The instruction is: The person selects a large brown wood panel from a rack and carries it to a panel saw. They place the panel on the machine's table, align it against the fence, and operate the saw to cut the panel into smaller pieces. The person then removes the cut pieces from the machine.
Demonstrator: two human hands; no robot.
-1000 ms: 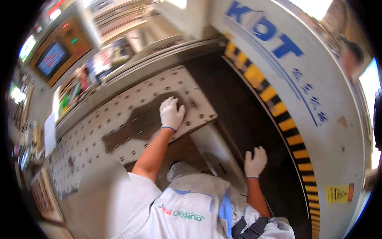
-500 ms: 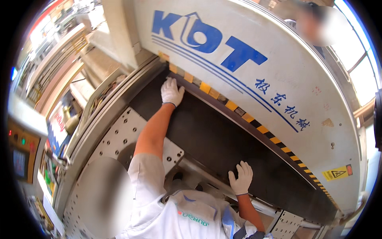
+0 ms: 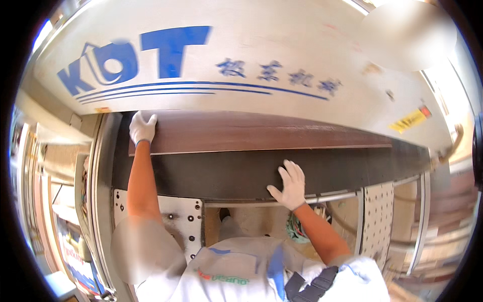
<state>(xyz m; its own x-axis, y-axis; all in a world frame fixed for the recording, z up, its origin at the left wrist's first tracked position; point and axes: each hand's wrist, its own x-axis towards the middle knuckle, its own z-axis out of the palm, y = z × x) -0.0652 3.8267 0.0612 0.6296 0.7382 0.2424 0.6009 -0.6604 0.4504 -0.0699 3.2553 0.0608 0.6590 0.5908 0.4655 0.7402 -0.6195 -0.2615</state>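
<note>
A long brown board (image 3: 261, 132) lies on the black machine bed (image 3: 216, 173), partly beneath the white machine cover (image 3: 302, 50). My left hand (image 3: 143, 128), in a white glove, rests on the board's left end with thumb and fingers apart. Over the front part of the bed is my right hand (image 3: 290, 185), also gloved. Its fingers are spread and hold nothing, and it is apart from the board. The board's far edge is hidden under the cover.
Perforated metal plates (image 3: 378, 216) stand along the front, another plate (image 3: 181, 221) by my left arm. A metal frame (image 3: 103, 166) bounds the bed's left end. Stacked boards (image 3: 443, 221) show blurred at right. A person, blurred, is at the upper right.
The view has swung round, levelling the machine. Much more of the brown board now shows from beneath the cover, where only a narrow strip showed before. My left hand is now on its end.
</note>
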